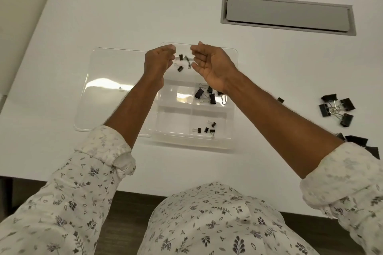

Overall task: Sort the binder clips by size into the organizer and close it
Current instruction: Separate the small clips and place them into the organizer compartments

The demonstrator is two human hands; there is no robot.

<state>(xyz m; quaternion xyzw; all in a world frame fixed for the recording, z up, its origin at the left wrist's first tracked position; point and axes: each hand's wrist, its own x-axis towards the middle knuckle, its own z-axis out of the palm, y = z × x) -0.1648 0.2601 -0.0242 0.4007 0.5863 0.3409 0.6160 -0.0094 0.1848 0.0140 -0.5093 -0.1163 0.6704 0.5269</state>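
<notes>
The clear organizer sits mid-table, with its lid lying open to the left. Both hands hover over its far compartment. My left hand has loosely curled fingers and its back is toward me; I see nothing held in it. My right hand is palm up, fingers relaxed and empty. Between the fingertips are small clips, one of them blurred. Medium clips fill the middle right compartment. Tiny clips are in the near right one.
Large black clips lie in a heap on the table at right, and more large clips sit beside my right sleeve. A single clip lies by my right forearm. A grey cable hatch is set into the far right of the desk.
</notes>
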